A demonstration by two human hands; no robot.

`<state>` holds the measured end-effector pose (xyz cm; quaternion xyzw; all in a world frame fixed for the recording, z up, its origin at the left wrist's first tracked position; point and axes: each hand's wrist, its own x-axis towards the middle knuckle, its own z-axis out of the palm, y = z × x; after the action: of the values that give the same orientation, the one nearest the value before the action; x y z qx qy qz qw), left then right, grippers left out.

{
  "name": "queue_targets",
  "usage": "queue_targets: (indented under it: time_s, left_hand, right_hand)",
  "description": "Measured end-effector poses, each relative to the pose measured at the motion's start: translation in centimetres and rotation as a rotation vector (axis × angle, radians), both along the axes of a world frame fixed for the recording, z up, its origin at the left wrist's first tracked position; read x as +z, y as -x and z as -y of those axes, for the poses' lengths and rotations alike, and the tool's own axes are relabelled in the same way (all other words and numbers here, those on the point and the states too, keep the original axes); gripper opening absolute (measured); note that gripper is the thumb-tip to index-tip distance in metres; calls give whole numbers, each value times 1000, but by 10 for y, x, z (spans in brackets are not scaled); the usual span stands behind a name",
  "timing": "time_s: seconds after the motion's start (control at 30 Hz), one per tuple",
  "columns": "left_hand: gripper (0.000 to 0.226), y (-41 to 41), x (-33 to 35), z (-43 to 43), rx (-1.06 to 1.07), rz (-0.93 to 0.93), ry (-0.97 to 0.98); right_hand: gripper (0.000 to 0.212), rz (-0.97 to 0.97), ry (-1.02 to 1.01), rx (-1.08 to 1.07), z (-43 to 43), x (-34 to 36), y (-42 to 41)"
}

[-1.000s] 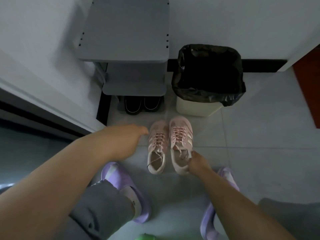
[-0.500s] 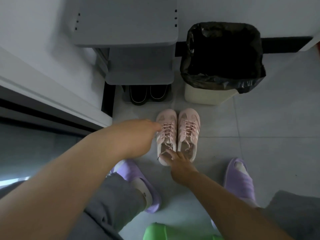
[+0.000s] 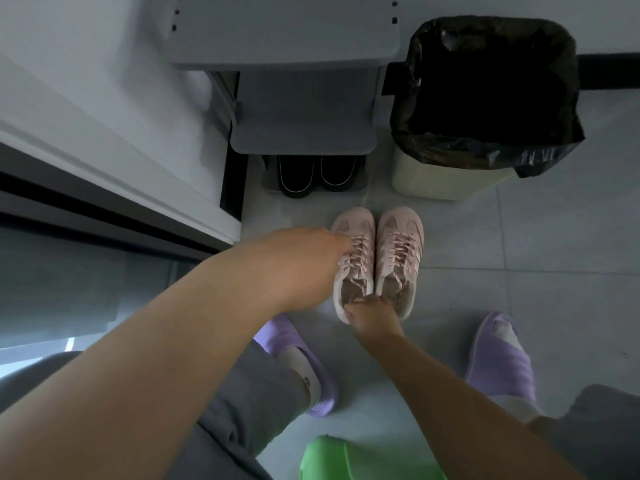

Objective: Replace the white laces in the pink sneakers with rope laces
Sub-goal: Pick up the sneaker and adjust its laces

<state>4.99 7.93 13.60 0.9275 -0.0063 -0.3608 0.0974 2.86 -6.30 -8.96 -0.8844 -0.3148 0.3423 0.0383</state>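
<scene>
Both hands have closed in: right hand (image 3: 374, 318) pinches the inner heel collars of the pink suede sneakers (image 3: 398, 223), standing on the grey tiled floor (image 3: 519, 306) by its wall edge. Left hand (image 3: 304, 268) reaches the pale laces (image 3: 401, 247); I cannot tell its grip. Laces all threaded, nothing replaced.

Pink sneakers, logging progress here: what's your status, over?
Left hand at the laces, grip hidden. Right hand pinches pink sneakers at the heels. Laces not yet out. Nothing in the way.

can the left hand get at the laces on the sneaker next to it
Probably yes: the left hand lies right at the laces of that sneaker, with nothing between. The right hand grips its heel end, clear of the laces.
</scene>
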Motion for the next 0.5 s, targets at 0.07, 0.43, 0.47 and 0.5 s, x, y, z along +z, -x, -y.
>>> queue_targets:
  time_s: [0.07, 0.43, 0.47, 0.5]
  left_hand:
    - [37, 1, -2, -1, 4, -6, -4]
    - [36, 8, -9, 5, -27, -8, -3]
    - [36, 8, -9, 5, -23, -1, 0]
    - [35, 7, -9, 4, -14, 8, 6]
  right_hand:
    - [43, -38, 46, 83, 8, -4, 8]
    - [59, -42, 60, -589, 23, -7, -6]
    - [59, -39, 58, -613, 19, -7, -9]
    - [59, -26, 70, -629, 14, -8, -12]
